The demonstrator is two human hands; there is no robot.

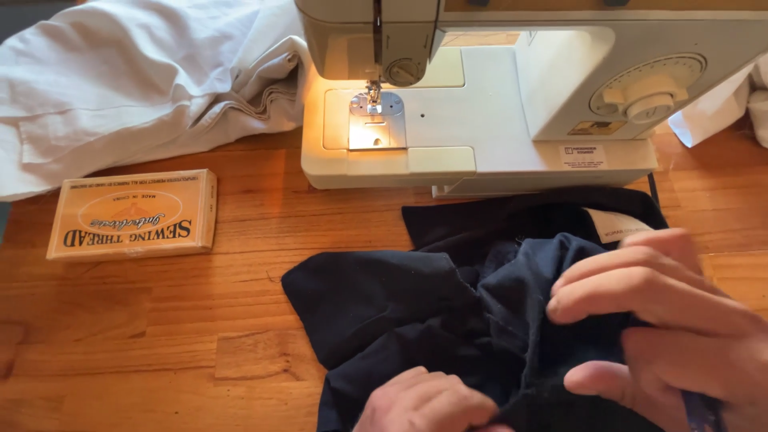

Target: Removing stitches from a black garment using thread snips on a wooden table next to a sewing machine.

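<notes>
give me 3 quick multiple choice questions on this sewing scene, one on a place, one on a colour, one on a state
1. Where is the flat thread box?
A. left of the sewing machine
B. on the machine
C. under the dark garment

2. What colour is the garment in the hands?
A. white
B. dark navy
C. red

3. What is the right hand doing?
A. resting flat on the table
B. pinching the garment
C. turning the dial

A: box lies on wood, left.
B: cloth is dark navy.
B: its fingers bunch fabric, as does the left hand.

The left hand (428,402) and dark garment (416,320) run off the bottom edge — fingertips hidden.
</notes>
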